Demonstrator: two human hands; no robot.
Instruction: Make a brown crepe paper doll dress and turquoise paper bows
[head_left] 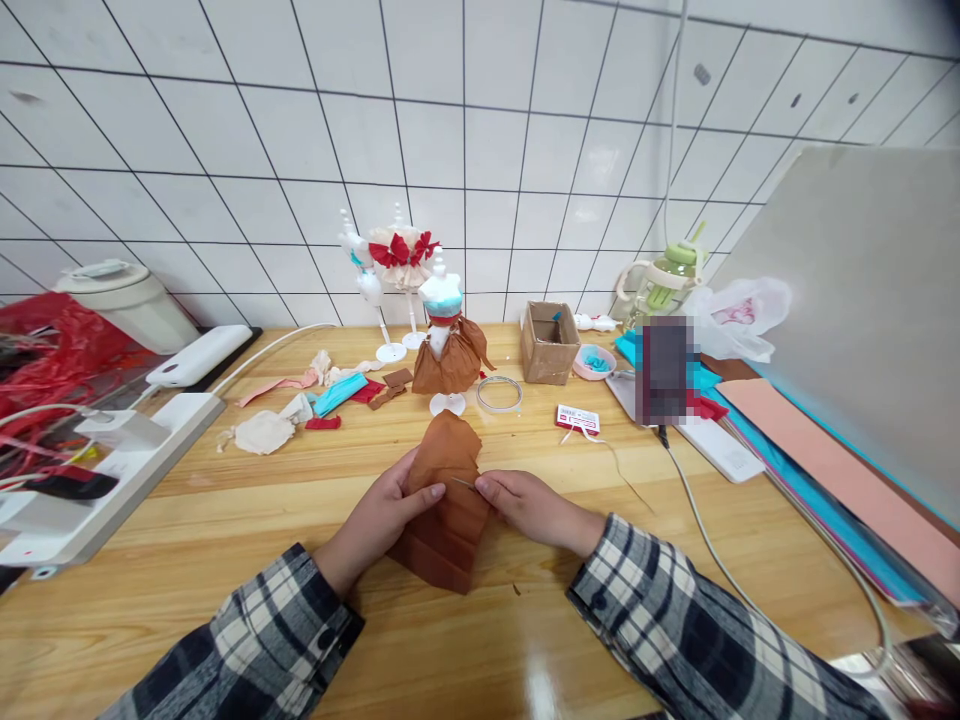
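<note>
My left hand is closed on the left edge of a creased brown sheet, its thumb lying across the front. Whether the sheet is cloth or crepe paper I cannot tell. My right hand pinches a thin needle at the sheet's right edge; its tip points left over the sheet. Just behind stands a small white doll mannequin dressed in a light-blue top band and a gathered brown skirt. Any thread on the needle is too fine to make out.
Scraps, including a blue piece, lie left of the mannequin. Metal rings, a cardboard box, a pink dish and a small red-and-white packet stand to the right. A power strip is far left; a cable runs right.
</note>
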